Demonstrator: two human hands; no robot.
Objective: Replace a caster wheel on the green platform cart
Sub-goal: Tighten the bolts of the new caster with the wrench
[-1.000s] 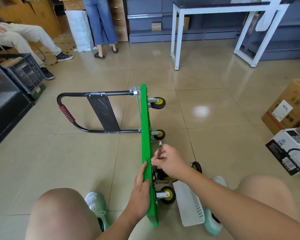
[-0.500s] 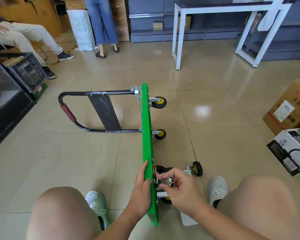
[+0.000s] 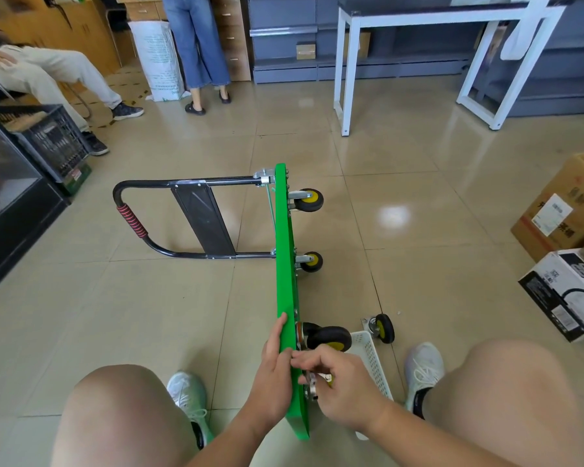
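Green cart [image 3: 285, 264] tipped on edge on floor. Left hand [image 3: 275, 365] grips deck rim; right hand [image 3: 346, 385] pinches small metal tool [image 3: 312, 387]. Loose wheel [image 3: 383, 328] nearby.

No legible txt; cardboard box [image 3: 561, 210] label blurred

The person is sitting low, bare knees spread wide, both forearms reaching forward between them. The left hand [image 3: 273, 372] is gripping the edge of the green platform [image 3: 285, 271], with the thumb stretched up one face and the fingers wrapped over to the other. The right hand [image 3: 346, 387], knuckles up, is curling its fingers round a small metal tool [image 3: 312, 387] just beside the left.
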